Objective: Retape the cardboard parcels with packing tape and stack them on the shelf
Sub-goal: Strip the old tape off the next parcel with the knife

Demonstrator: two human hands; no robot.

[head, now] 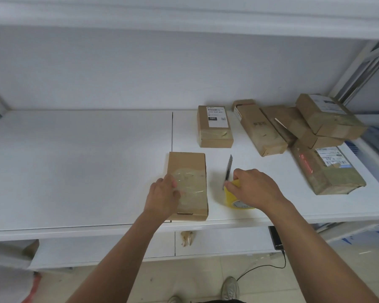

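A flat cardboard parcel [187, 171] lies near the front edge of the white shelf [79, 167], with clear tape across its top. My left hand [163, 196] rests on the parcel's left side, fingers curled over its edge. My right hand [255, 188] grips a yellow roll of packing tape [234, 200] that stands on the shelf just right of the parcel. A dark utility knife [228, 171] lies beside the roll, touching my fingers.
A labelled parcel [214, 127] sits further back. A pile of several parcels [302, 127] fills the right end of the shelf, with a large one [328, 171] nearest the edge. A black cable [280, 254] hangs below the shelf. My shoes [230, 289] are on the floor.
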